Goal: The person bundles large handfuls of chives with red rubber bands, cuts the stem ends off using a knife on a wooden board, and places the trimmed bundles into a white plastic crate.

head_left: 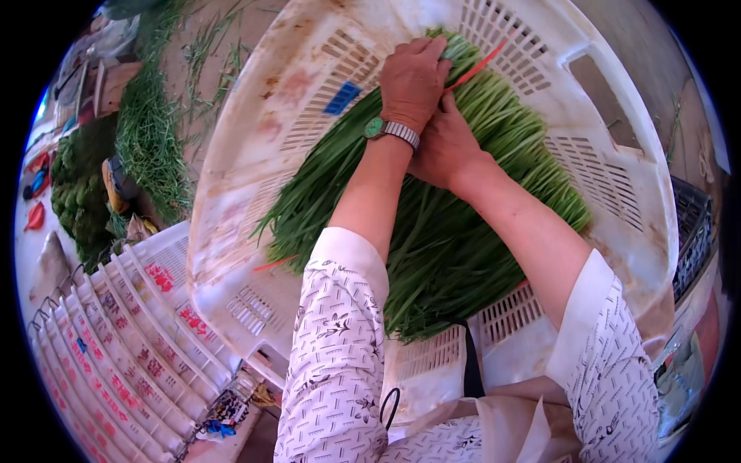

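Note:
Long green garlic chives (432, 231) lie in a white slotted plastic crate (231, 224), their paler cut ends toward the right. My left hand (413, 81), with a watch (390, 131) on its wrist, is closed over the chives at the far end of the heap. Just below it and partly covered by it, my right hand (446, 147) is closed, its thumb against a red tie strip (480, 63). One end of that strip sticks out to the upper right. The fingertips of both hands are mostly hidden.
A blue tag (342, 98) sits on the crate's inner wall. Stacked white crates with red markings (123, 332) stand at the lower left. Loose greens (150, 139) lie on the floor at the far left. A dark crate (689, 231) is at the right.

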Motion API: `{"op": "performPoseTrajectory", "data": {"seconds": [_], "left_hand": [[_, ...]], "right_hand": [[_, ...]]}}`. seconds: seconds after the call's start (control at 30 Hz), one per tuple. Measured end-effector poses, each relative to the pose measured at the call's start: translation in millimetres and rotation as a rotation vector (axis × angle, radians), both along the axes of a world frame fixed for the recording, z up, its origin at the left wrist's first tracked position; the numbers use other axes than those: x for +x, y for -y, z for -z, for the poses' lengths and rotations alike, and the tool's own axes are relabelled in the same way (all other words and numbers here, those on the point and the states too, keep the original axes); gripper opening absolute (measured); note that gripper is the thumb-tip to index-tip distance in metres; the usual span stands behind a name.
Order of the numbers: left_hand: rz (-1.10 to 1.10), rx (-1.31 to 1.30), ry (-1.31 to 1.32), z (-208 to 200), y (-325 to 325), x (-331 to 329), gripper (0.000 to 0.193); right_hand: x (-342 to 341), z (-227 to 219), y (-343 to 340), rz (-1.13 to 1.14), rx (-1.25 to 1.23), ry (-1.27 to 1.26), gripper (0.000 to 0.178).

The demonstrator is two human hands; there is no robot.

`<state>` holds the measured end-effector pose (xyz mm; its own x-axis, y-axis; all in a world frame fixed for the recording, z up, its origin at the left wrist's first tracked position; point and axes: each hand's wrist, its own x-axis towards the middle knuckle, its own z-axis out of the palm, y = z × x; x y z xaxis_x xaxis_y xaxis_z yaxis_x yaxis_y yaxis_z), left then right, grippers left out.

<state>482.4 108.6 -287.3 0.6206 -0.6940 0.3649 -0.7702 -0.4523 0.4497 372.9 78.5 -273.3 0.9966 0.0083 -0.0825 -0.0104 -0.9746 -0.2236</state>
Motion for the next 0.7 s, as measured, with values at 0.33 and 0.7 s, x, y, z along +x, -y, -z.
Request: {"op": "performPoseTrajectory", "data": {"seconds": [0.33,0.7], "left_hand": [[0.059,0.106,0.206,-2,-22,3,0.037],[-0.025,0.341,0.109,-4,-152,-34,0.077]], "right_hand": [[4,-9,-5,0.018,0.187,0.018,0.06],[-8,-3,4,-0.044,-0.039,-0.002,0.053]]}}
